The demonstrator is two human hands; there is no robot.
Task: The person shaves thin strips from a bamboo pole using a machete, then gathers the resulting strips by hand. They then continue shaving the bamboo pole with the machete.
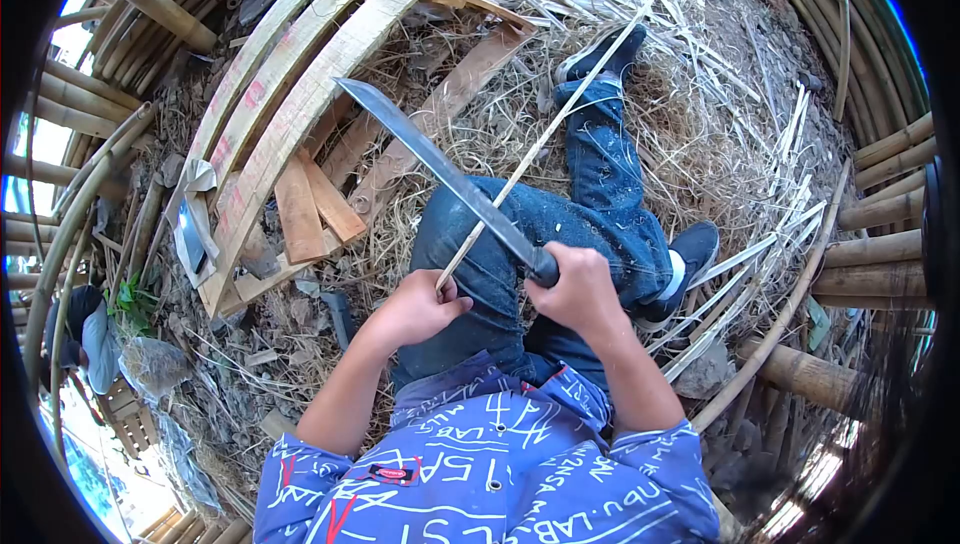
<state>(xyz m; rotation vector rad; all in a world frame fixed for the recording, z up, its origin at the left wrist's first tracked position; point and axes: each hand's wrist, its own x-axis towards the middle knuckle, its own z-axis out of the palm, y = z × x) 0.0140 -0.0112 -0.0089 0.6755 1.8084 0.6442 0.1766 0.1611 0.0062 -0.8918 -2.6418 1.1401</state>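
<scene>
A thin, pale bamboo strip (560, 116) runs from my left hand (425, 309) away over my legs toward the upper right. The fingers of that hand are closed around its near end, above my left thigh. My right hand (582, 292) grips the dark handle of a machete (430, 157). Its long blade points to the upper left and crosses the strip just beyond my left hand, overlapping it in this view. Wood dust speckles my jeans (600, 159).
A slatted wooden pallet (290, 94) leans at the upper left, with loose boards (305, 209) beside it. Shavings (680, 114) and split strips (770, 234) litter the ground. Stacked bamboo poles (880, 229) line the right side, and more poles (80, 104) stand on the left.
</scene>
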